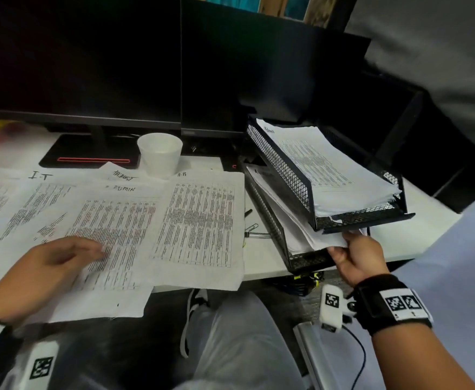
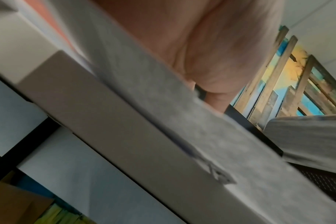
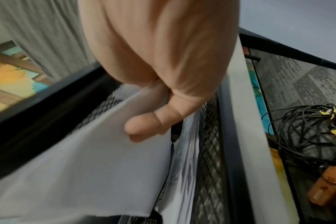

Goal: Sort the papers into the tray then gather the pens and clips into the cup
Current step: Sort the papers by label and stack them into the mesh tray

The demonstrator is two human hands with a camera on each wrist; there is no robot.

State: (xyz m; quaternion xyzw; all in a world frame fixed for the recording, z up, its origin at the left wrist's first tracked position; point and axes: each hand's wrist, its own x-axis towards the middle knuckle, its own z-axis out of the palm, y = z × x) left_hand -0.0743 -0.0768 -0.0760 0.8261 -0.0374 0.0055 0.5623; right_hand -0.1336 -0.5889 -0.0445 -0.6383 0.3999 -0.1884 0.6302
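Several printed papers (image 1: 197, 220) lie spread over the white desk (image 1: 261, 260). My left hand (image 1: 90, 251) rests on one of them (image 2: 163, 109), fingers straight and relaxed. At the right stands a black mesh two-tier tray (image 1: 284, 170); its upper tier holds a paper stack (image 1: 329, 170). My right hand (image 1: 340, 246) pinches the front edge of the papers (image 1: 301, 229) in the lower tier, with the thumb (image 3: 144, 125) on the sheet (image 3: 96, 159). A white foam cup (image 1: 160, 153) stands upright behind the papers. A paper clip (image 1: 251, 228), a silver pen (image 1: 256, 235) and a black pen (image 1: 248, 212) lie between papers and tray.
Two dark monitors (image 1: 90, 66) stand close behind the cup and the tray. The desk's front edge runs just under both hands, and the tray (image 3: 209, 151) sits near it. Coiled black cables (image 3: 307, 128) lie on the floor below. My knees are under the desk.
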